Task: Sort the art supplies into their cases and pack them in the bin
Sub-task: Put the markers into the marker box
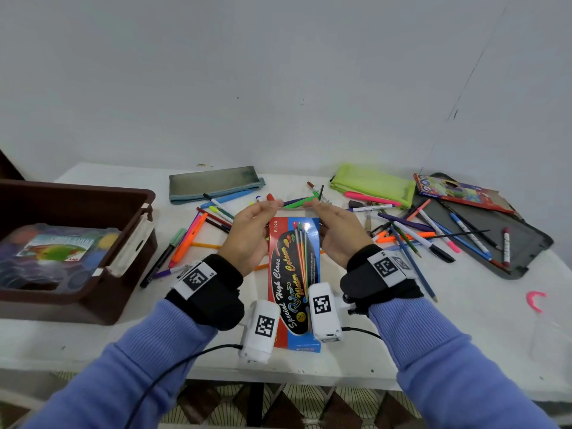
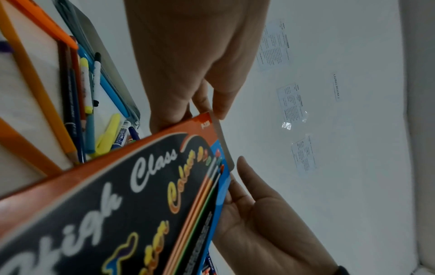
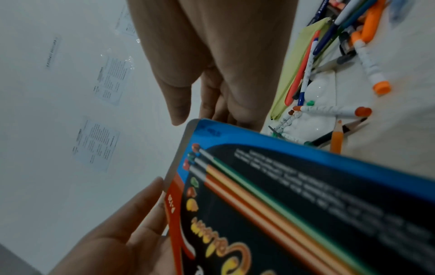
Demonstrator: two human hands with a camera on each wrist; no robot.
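Both hands hold a flat red, blue and black watercolour brush box (image 1: 294,274) upright-tilted above the table's front middle. My left hand (image 1: 266,211) pinches its top left corner, and my right hand (image 1: 316,209) pinches the top right corner, by a pale end flap. In the left wrist view the left hand (image 2: 207,111) has thumb and fingers on either side of the box (image 2: 117,204) corner. The right wrist view shows the right hand (image 3: 200,115) the same way on the box (image 3: 282,204). Loose pens and pencils (image 1: 418,233) lie behind.
A brown bin (image 1: 77,187) at the left holds a clear paint case (image 1: 55,249). At the back lie a grey pouch (image 1: 213,181), a green mesh pouch (image 1: 371,181), a coloured-pencil box (image 1: 458,193) and a dark flat case (image 1: 520,239). More markers (image 1: 192,233) lie left.
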